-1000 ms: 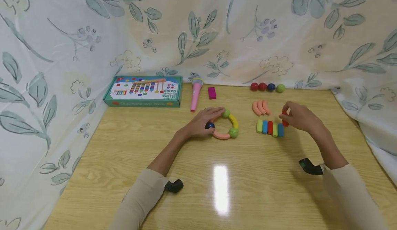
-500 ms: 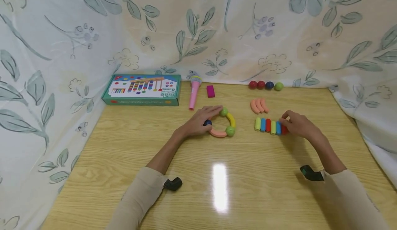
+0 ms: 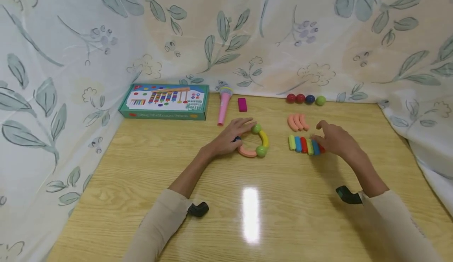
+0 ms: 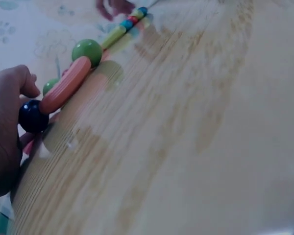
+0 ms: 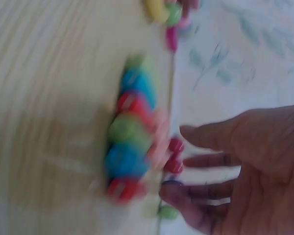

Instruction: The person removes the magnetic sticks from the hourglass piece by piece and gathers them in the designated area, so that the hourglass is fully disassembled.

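My left hand grips the left side of a toy ring made of green and dark blue balls joined by curved pieces. One yellow curved piece is on the ring's right, a coral one at its bottom. In the left wrist view, my hand lies against the dark blue ball. A row of short yellow-green, blue and red cylinders lies to the right of the ring. At the row's right end my right hand has its fingers apart and partly hides the red cylinder; the right wrist view shows it holding nothing.
Coral curved pieces lie behind the row. Farther back are several balls, red, dark blue and green. A pink toy microphone, a magenta block and a game box stand along the floral cloth.
My right hand has set the red cylinder down at the row's right end and let go. The row has shifted slightly left. My left hand stays at the ring, which has edged left.
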A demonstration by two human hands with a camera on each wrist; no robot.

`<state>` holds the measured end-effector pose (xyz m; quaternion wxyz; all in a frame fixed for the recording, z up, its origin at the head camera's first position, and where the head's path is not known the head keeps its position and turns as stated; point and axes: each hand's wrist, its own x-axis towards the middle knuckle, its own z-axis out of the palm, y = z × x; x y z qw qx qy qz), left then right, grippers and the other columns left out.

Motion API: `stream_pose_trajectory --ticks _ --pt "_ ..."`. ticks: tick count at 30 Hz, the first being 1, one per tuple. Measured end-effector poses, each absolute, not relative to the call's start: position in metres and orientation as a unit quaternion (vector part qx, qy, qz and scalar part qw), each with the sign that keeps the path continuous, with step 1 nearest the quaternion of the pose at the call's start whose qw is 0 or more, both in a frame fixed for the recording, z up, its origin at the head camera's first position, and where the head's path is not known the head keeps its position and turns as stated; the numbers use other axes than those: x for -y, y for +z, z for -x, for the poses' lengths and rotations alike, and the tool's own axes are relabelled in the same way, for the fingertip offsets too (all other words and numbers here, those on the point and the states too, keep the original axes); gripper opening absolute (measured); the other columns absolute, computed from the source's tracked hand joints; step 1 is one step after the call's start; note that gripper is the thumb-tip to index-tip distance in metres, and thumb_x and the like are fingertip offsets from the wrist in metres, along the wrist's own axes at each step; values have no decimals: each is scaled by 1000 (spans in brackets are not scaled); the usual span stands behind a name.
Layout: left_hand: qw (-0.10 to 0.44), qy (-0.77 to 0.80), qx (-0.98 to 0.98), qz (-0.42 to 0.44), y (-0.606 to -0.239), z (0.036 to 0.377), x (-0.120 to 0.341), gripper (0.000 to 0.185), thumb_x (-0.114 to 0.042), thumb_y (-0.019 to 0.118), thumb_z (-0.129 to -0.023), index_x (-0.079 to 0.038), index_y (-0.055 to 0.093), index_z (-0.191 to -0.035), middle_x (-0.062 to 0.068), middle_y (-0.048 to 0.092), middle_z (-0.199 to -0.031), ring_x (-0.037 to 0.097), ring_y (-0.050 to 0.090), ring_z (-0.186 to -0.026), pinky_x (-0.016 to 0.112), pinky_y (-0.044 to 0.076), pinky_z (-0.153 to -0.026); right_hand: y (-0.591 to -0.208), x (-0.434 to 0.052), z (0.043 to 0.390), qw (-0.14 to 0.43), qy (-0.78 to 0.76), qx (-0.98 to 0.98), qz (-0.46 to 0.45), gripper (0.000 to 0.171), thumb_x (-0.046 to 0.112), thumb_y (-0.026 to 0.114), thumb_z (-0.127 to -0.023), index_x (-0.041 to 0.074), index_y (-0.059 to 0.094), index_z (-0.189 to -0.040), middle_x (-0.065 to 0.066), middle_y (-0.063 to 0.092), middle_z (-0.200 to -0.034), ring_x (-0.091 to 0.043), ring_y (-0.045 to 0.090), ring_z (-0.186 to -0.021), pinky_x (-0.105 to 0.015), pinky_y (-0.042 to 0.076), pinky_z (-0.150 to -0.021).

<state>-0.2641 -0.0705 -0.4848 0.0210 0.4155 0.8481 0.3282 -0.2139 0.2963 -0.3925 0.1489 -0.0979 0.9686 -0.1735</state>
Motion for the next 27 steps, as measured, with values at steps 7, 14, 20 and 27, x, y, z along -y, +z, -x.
stream_pose_trajectory --ticks 7,14,20,27 --pt "-16 205 -896 -393 -476 253 54 86 -66 58 -96 -23 32 -165 3 31 -172 29 29 -157 57 34 -122 -389 -222 215 104 -195 -923 315 32 3 67 -99 -3 64 -130 -17 70 -107 -18 62 -84 -36 54 -77" --pt "26 175 -896 -407 -472 256 65 95 -74 59 -93 -25 26 -167 -4 25 -175 25 26 -160 56 27 -126 -414 -181 215 94 -124 -904 398 27 -2 64 -99 3 69 -126 -12 64 -100 -15 52 -78 -29 47 -72" --pt "26 139 -890 -433 -466 256 64 92 -73 57 -93 -28 25 -167 -4 19 -177 24 19 -163 57 26 -126 -415 -174 215 125 -154 -904 379 28 0 61 -102 3 68 -129 -13 68 -100 -17 55 -79 -31 49 -73" --pt "-6 92 -888 -450 -468 252 50 92 -79 57 -90 -26 39 -162 -4 25 -175 20 25 -161 51 38 -116 -417 -169 213 130 -143 -908 371 22 13 74 -97 5 75 -117 -6 72 -98 -16 56 -82 -29 49 -76"
